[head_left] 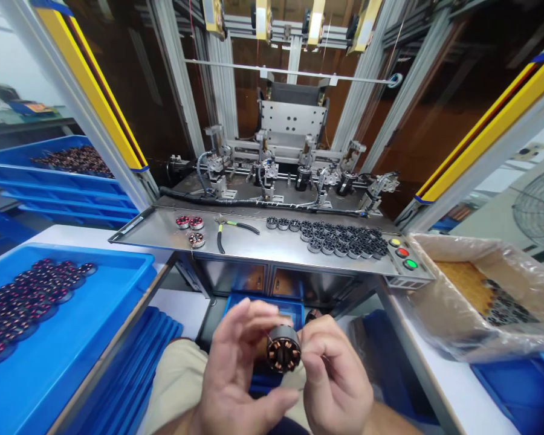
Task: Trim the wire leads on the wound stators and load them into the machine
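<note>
Between my hands, above my lap, is a wound motor stator [283, 350], its dark slotted face and copper windings turned toward me. My left hand [240, 368] curves around its left and upper side, fingers reaching behind it and thumb below. On the other side, my right hand [335, 374] is closed in a pinch against the stator's right edge; what lies between those fingertips is too small to make out. Ahead on the metal ledge [236, 248] lie green-and-black cutters [229, 226], a copper-wound stator [196, 240] and two stators with red wire [189, 223].
Rows of dark stators [344, 238] fill the ledge's right half, beside coloured push buttons [403, 252]. A winding machine [294, 163] stands behind. On the left is a blue tray [118, 260] of wound stators; on the right, a plastic-lined box [462, 326] holds more parts.
</note>
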Demonstrator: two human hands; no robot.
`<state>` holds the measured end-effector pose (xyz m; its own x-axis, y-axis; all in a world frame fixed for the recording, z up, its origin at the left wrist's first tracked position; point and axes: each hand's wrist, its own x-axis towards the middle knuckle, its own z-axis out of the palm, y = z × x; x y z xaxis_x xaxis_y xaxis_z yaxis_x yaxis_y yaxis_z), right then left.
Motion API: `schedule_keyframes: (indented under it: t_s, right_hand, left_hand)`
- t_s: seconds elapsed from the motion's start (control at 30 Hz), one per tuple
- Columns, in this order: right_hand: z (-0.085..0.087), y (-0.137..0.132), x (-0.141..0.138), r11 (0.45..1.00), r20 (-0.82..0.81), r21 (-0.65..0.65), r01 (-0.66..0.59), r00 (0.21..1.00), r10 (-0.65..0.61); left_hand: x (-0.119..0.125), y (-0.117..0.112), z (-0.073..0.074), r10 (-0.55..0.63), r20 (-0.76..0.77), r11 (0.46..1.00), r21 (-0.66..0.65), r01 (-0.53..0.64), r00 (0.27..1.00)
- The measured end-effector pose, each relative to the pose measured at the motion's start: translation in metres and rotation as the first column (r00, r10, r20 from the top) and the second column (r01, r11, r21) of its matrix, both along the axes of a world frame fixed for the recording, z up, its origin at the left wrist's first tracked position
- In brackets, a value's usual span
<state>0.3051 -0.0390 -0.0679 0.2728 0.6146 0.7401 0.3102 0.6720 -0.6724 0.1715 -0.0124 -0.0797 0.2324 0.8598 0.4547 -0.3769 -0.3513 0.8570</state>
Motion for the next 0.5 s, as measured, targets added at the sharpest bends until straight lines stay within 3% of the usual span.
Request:
schedule_keyframes:
  t_s: [0.1, 0.2, 0.27, 0.5]
  right_hand:
    - [0.005, 0.003, 0.012, 0.999, 0.094, -0.002, -0.048, 0.994, 0.048]
    - [0.008, 0.003, 0.021, 0.996, 0.170, -0.029, -0.088, 0.981, 0.092]
    - [0.008, 0.002, 0.024, 0.993, 0.224, -0.043, -0.106, 0.968, 0.113]
    - [0.012, 0.002, 0.029, 0.990, 0.288, -0.127, -0.065, 0.952, 0.100]
  left_hand:
    - [-0.013, 0.013, 0.004, -0.198, -0.101, 0.967, -0.184, 0.178, 0.975]
    - [-0.022, 0.022, 0.009, -0.490, -0.055, 0.811, -0.394, 0.432, 0.870]
    - [-0.024, 0.023, 0.011, -0.552, 0.013, 0.743, -0.445, 0.500, 0.833]
    - [-0.025, 0.020, 0.009, -0.518, 0.068, 0.778, -0.376, 0.503, 0.853]
